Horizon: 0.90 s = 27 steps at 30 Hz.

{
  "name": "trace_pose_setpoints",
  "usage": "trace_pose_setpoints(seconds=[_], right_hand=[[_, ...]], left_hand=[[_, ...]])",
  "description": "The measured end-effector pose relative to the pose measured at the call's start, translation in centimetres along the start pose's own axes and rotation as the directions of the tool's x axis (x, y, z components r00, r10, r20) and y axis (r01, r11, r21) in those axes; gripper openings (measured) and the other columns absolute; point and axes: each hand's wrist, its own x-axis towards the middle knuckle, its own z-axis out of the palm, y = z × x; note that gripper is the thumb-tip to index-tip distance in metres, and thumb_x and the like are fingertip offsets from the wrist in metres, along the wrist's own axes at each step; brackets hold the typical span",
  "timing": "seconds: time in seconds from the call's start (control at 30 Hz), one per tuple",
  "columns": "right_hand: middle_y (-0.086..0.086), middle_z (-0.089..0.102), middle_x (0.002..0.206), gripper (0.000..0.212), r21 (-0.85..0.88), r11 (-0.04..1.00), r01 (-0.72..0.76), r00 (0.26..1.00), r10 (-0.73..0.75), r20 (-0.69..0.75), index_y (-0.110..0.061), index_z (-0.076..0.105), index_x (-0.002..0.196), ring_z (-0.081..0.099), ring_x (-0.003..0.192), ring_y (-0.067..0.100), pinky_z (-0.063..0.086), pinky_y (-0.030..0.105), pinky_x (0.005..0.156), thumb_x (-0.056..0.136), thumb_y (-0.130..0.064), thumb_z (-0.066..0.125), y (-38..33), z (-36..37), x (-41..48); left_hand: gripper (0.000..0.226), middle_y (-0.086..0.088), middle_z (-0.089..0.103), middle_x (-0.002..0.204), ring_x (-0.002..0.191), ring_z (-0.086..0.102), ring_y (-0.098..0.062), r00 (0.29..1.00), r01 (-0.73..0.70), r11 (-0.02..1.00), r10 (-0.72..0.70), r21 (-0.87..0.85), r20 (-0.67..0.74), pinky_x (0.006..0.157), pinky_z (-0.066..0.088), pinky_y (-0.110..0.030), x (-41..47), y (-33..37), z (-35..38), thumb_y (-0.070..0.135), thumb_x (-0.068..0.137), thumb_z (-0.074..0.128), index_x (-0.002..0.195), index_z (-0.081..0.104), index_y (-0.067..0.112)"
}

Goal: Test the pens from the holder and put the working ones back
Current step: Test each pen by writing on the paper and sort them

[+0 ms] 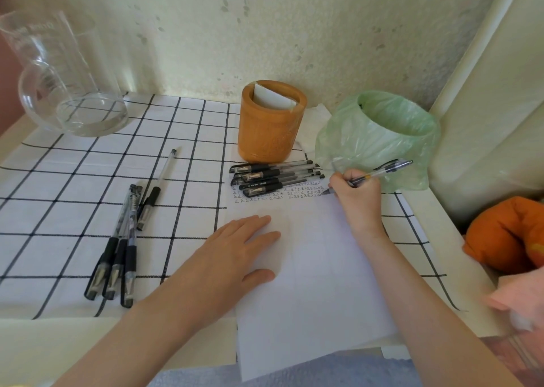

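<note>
My right hand (354,196) grips a clear-barrelled pen (382,171) with its cap posted on the back end, and the tip touches a white sheet of paper (312,274) beside rows of small written marks (279,193). My left hand (232,257) rests flat on the sheet's left side. An orange wooden pen holder (269,123) stands behind, with only a folded white paper in it. Several capped black pens (273,177) lie in a heap in front of the holder. Further left, three uncapped pens (117,257) lie together, with another pen (156,189) near them.
A bin lined with a green plastic bag (382,133) stands right of the holder. A glass jug (59,74) stands at the back left on the checked cloth (73,162). An orange object (509,233) and pink cloth (518,298) lie at the right edge.
</note>
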Motion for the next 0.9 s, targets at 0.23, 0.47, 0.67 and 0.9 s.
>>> trace_pose_setpoints(seconds=[0.23,0.47,0.67,0.9], right_hand=[[0.004,0.041,0.044,0.044,0.001,1.0,0.013,0.999,-0.013,0.037,-0.015,0.044,0.045,0.039,0.052,0.017,0.032,0.026,0.054,0.085,-0.008,0.06,-0.36,0.11,-0.15],[0.014,0.036,0.053,0.037,-0.022,0.999,0.044,0.999,-0.044,-0.007,0.012,0.039,0.056,0.029,0.051,0.016,0.023,0.024,0.046,0.083,-0.004,0.059,-0.2,0.27,-0.07],[0.011,0.038,0.05,0.035,-0.018,1.0,0.011,1.0,-0.011,-0.005,0.001,0.043,0.052,0.032,0.051,0.016,0.027,0.023,0.047,0.083,-0.003,0.058,-0.49,0.11,-0.21],[0.007,0.041,0.047,0.039,-0.003,1.0,-0.011,1.0,0.011,0.011,-0.011,0.044,0.048,0.041,0.054,0.017,0.033,0.024,0.051,0.085,-0.006,0.059,-0.44,0.07,-0.24]], left_hand=[[0.058,-0.001,0.054,0.134,0.119,0.055,-0.019,1.0,-0.003,0.999,0.004,0.053,-0.017,0.098,0.033,-0.031,-0.01,0.12,-0.09,0.053,0.079,0.035,0.124,0.057,0.024],[0.063,-0.001,0.048,0.14,0.126,0.048,-0.02,1.0,-0.003,1.0,0.003,-0.001,0.001,0.103,0.026,-0.033,0.02,0.08,-0.07,0.054,0.079,0.032,0.129,0.053,0.023],[0.068,0.002,0.04,0.145,0.132,0.039,-0.017,0.999,-0.031,0.999,0.03,-0.02,-0.044,0.106,0.018,-0.029,0.08,0.0,0.03,0.058,0.078,0.027,0.133,0.048,0.026],[0.066,0.002,0.042,0.144,0.131,0.041,-0.019,0.998,-0.033,0.999,0.032,-0.013,-0.057,0.106,0.019,-0.032,0.03,-0.06,0.11,0.057,0.078,0.029,0.132,0.05,0.025]])
